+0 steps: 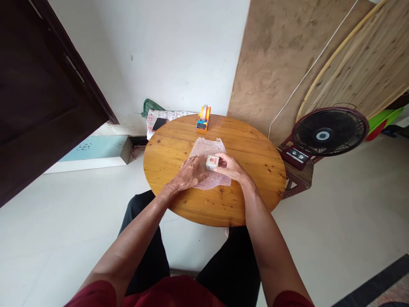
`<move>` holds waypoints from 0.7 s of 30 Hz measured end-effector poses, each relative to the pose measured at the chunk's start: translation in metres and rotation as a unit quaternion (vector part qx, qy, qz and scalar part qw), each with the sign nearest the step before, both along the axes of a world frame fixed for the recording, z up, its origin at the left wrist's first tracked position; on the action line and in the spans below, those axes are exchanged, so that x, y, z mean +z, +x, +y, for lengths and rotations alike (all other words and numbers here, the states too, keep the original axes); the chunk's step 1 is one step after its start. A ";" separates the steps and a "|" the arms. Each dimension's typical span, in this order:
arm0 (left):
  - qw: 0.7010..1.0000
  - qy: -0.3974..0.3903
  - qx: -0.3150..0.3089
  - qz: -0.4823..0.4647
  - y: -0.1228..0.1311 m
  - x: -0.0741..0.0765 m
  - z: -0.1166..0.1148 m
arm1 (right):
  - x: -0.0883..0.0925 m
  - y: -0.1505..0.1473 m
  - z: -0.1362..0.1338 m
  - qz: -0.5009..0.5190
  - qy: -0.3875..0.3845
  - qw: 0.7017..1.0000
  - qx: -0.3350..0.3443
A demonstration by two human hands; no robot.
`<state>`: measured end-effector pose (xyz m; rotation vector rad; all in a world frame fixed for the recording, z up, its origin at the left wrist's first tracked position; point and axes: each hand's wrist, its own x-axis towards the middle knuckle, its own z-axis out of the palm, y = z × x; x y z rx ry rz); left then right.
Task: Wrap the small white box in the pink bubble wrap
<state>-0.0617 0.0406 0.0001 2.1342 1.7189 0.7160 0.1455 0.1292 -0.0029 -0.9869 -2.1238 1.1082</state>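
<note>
A small white box [212, 162] with a red print on top rests on a sheet of bubble wrap [207, 147] in the middle of the round wooden table [255, 149]. My right hand [230, 167] grips the box from its right side, thumb at the near face and fingers behind. Spread flat on the left part of the bubble wrap is my left hand [191, 172], its fingers stretched out just left of the box. The wrap lies unfolded beneath both hands.
An orange and blue tape dispenser [203, 118] stands at the table's far edge. Behind the far left edge, a dark phone [159, 124] lies on a printed sack [169, 114]. To the right, a black fan [322, 135] stands on a wooden stool [300, 177].
</note>
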 end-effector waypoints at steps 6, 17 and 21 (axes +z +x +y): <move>0.990 0.030 -0.084 0.105 -0.015 0.023 -0.041 | 0.008 0.001 -0.003 -0.031 0.020 0.999 -0.038; 0.978 0.077 -0.055 0.185 0.008 0.008 -0.053 | 0.001 0.007 0.007 -0.134 0.159 0.973 -0.102; 0.974 0.107 -0.041 0.195 0.015 0.005 -0.048 | -0.005 0.009 0.013 -0.153 0.184 0.964 -0.114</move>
